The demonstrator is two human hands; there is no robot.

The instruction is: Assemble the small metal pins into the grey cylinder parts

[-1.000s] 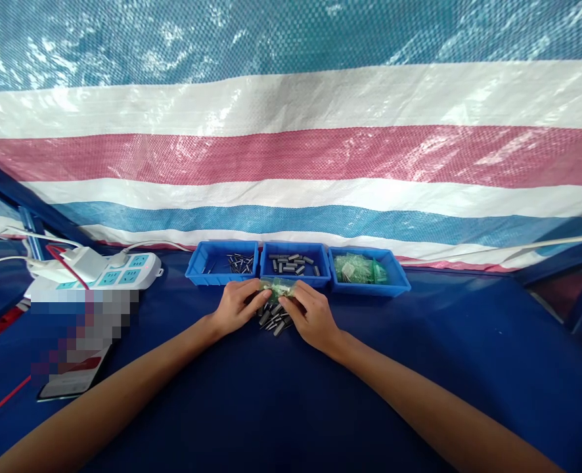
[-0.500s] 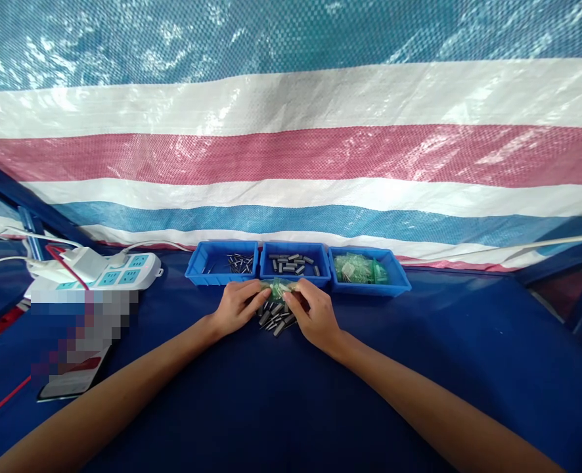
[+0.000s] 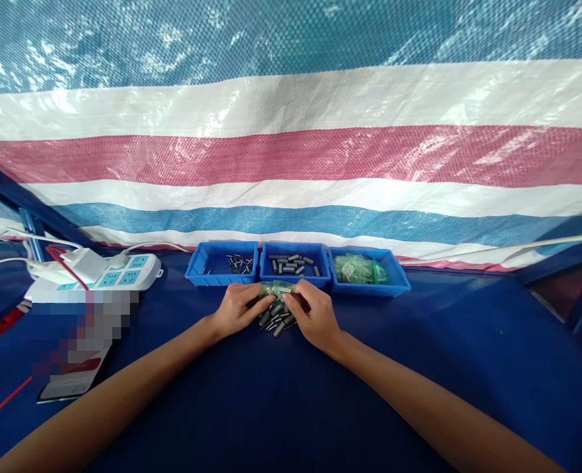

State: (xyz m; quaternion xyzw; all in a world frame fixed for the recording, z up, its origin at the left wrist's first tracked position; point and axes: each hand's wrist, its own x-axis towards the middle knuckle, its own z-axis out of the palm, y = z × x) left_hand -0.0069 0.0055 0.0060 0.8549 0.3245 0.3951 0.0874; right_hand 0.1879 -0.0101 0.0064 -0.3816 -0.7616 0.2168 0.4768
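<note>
Between my two hands is a small green-tinted plastic bag point(image 3: 277, 288) with pale metal pieces showing in it. My left hand point(image 3: 239, 307) pinches its left side between thumb and fingers. At the opposite side my right hand point(image 3: 315, 312) grips the bag in the same way. Just below it, on the blue table, lies a pile of grey cylinders and thin metal pins point(image 3: 277, 323). Part of the pile is hidden by my fingers and the bag.
Three blue bins line the back: the left bin point(image 3: 202, 281) holds thin pins, the middle bin point(image 3: 320, 282) grey cylinders, the right bin point(image 3: 402, 284) green plastic bags. A power strip point(image 3: 146, 272) with cables and a phone point(image 3: 69, 384) lie left. A striped sheet point(image 3: 291, 157) hangs behind.
The bag has shifted slightly between my fingers, and the metal pieces in it show more plainly. My left thumb has moved a little to the right. Both arms stay in place.
</note>
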